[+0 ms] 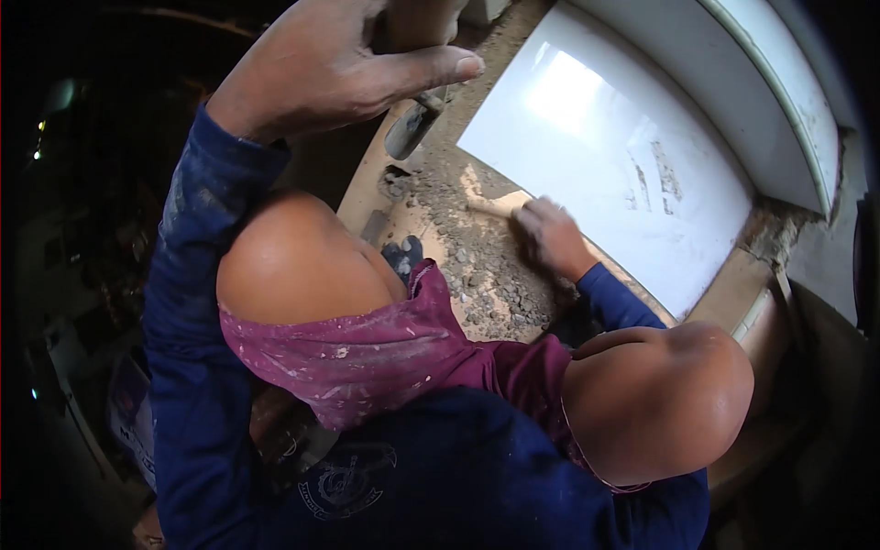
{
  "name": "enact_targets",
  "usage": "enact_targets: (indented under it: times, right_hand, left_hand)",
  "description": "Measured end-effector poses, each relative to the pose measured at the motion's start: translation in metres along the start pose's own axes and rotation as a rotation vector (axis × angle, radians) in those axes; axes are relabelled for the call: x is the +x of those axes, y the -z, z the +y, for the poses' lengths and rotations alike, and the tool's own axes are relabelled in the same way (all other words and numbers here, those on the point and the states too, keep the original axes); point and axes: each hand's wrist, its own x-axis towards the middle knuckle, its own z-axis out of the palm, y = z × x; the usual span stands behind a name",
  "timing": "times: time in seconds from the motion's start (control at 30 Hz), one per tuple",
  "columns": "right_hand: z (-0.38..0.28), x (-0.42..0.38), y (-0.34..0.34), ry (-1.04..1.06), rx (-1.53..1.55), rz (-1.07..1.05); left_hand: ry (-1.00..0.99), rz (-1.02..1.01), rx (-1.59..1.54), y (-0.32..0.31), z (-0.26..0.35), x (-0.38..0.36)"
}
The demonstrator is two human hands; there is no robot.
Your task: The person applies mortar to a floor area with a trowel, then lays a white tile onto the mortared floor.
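Tile: large white glossy tile (605, 156) lies flat at upper right, its far edge along a pale curved ledge (779, 101), its near corner beside the rubble
Clothing: dark blue long sleeves and top (440, 477), paint-flecked maroon shorts (367, 353) over two bent bare knees that fill the lower middle
Rubble: grey-brown mortar and grit (477, 257) spread in a band between the knees and the tile's near edge
Left hand: left hand (321, 64) raised at top centre, palm down, thumb stretched out to the right; fingers curl round a pale upright handle (417, 23) whose top is out of view, so how tight the hold is cannot be told
Right hand: right hand (550, 234) down on the rubble just beside the tile's corner, fingers closed on a thin pale stick-like tool (490, 208) that points left across the grit
Tool end: dark rounded piece (411, 130) hangs below the left hand's handle, above the rubble; what it is cannot be told
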Motion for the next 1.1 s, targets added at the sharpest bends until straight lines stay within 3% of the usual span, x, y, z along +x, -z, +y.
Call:
enact_targets:
  times: [0.07,0.2,0.33,0.47,0.6,0.63,0.73,0.8,0.93,1.03,1.07,1.1]
  right_hand:
    - [0.017,0.034,-0.002,0.075,-0.036,0.239]
    - [0.013,0.112,-0.004,0.218,-0.066,0.225]
    - [-0.002,0.144,-0.036,0.298,-0.143,0.177]
    - [-0.001,0.112,-0.049,0.484,-0.189,0.230]
    - [0.003,0.048,-0.041,0.669,-0.211,-0.080]
    - [0.008,0.045,-0.033,0.668,-0.152,-0.157]
    - [0.013,0.076,-0.018,0.539,-0.178,-0.062]
    - [0.004,0.117,-0.023,0.465,-0.212,0.166]
    - [0.009,0.114,-0.043,0.450,-0.135,0.141]
    - [0.018,0.039,-0.038,0.556,-0.145,-0.052]
    - [0.018,0.010,-0.029,0.520,-0.161,-0.227]
    - [0.023,-0.013,-0.025,0.549,-0.152,-0.225]
  left_hand:
    - [-0.023,-0.009,0.045,-0.001,-0.008,0.001]
    - [-0.087,-0.004,0.076,-0.009,-0.016,0.005]
    - [0.054,-0.001,0.071,-0.011,-0.005,0.003]
    - [0.020,0.035,0.075,-0.007,-0.016,-0.002]
    - [0.078,0.059,0.028,-0.004,-0.016,-0.006]
    - [0.083,0.055,0.016,-0.003,-0.018,-0.008]
    - [0.047,0.042,-0.002,-0.002,-0.019,-0.008]
    - [0.008,0.035,-0.058,-0.004,-0.017,-0.006]
    - [-0.014,0.052,-0.075,-0.006,-0.019,-0.010]
    - [0.022,0.072,0.015,-0.001,-0.020,-0.017]
    - [0.074,0.081,0.000,0.000,-0.021,-0.019]
    - [0.126,0.090,-0.015,0.001,-0.022,-0.021]
